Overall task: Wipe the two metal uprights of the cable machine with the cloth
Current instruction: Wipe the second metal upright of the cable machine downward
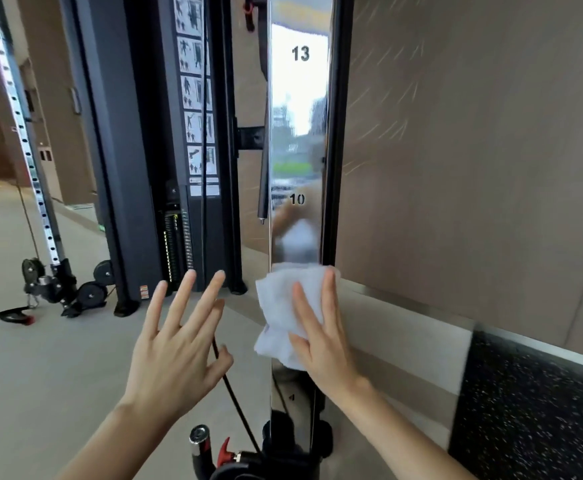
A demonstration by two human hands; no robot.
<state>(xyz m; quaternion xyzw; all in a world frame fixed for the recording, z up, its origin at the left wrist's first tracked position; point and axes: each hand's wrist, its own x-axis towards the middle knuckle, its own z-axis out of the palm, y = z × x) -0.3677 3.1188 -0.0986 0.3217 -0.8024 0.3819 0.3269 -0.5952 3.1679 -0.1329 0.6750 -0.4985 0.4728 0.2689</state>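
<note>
The right hand [321, 337], fingers straight, presses the cloth [279, 306] flat on the near upright [298, 133]. At its 9 o'clock the left hand [175, 344] hovers spread, holding nothing, before a black cable [238, 407]. The second upright [30, 161] stands at 10 o'clock.

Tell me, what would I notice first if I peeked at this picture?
The shiny, mirror-like upright in the middle grabs the eye, with a black 13 and 10 printed on it. Low on it, the right hand presses a white cloth flat against the metal, while the left hand hovers beside it with fingers spread. Far left stands a second upright, dotted with holes.
</note>
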